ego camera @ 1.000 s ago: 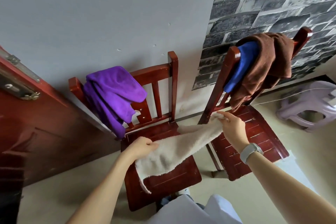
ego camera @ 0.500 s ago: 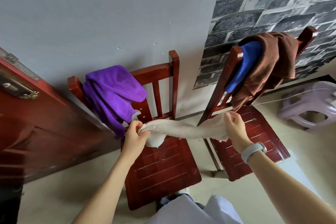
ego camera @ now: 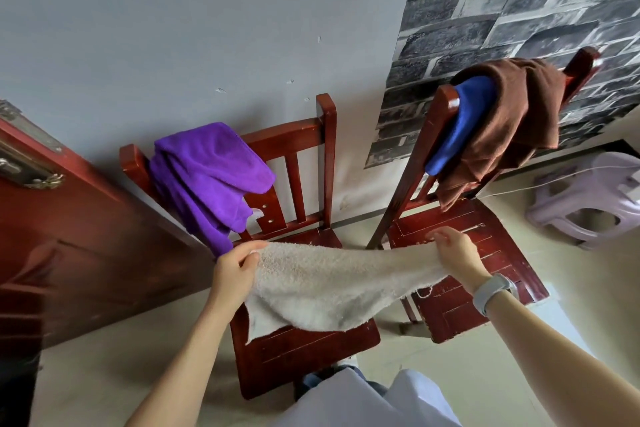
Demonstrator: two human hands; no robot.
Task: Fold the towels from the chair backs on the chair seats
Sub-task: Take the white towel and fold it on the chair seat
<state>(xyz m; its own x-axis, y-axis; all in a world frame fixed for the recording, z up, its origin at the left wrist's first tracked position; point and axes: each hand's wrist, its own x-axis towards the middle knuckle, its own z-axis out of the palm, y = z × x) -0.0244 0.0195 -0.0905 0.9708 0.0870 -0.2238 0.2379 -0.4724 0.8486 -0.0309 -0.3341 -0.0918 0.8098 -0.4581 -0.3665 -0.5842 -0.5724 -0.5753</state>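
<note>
L hand (ego camera: pixel 232 270) & R hand (ego camera: pixel 453 253) each pinch an end of beige towel (ego camera: pixel 332 284), spread over L seat (ego camera: pixel 304 350). Mid-fold; next prob. lay flat, bring ends together.

Two red chairs (ego camera: pixel 301 354) stand on the floor (ego camera: pixel 104 374) by the wall; a plastic stool (ego camera: pixel 588 198) stands right of them.

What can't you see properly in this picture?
- Head view: most of the blue towel is covered by the brown towel over it.
- Part of the left red wooden chair's seat is hidden under the beige terry towel.
- The pale purple plastic stool is cut off by the right edge.
- The right hand's fingertips are hidden in the beige towel.
</note>
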